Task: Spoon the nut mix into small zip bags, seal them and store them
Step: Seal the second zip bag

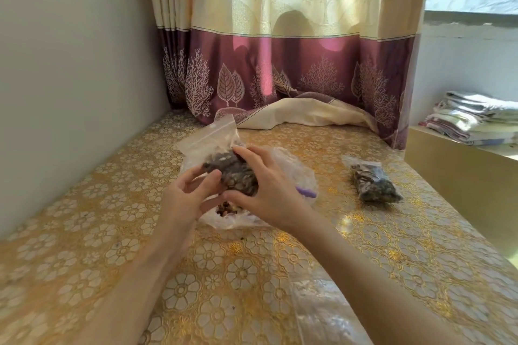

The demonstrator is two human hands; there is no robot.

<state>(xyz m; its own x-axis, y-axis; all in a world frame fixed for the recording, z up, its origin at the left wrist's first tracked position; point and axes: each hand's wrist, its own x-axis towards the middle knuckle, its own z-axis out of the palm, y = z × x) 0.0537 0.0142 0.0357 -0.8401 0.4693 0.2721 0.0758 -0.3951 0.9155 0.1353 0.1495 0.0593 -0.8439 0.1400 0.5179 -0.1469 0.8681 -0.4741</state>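
Plastic of the small clear zip bag of dark nut mix is clasped by the right grip and pinched by the left grip. It is held over the crumpled clear plastic supply bag, midway along the gold flower-patterned counter, with its mouth raised, probably so that spills fall back before sealing.

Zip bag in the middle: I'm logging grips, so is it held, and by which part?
Yes. Both the left hand and the right hand hold the zip bag by its nut-filled lower part; the zip strip on top sticks up free.
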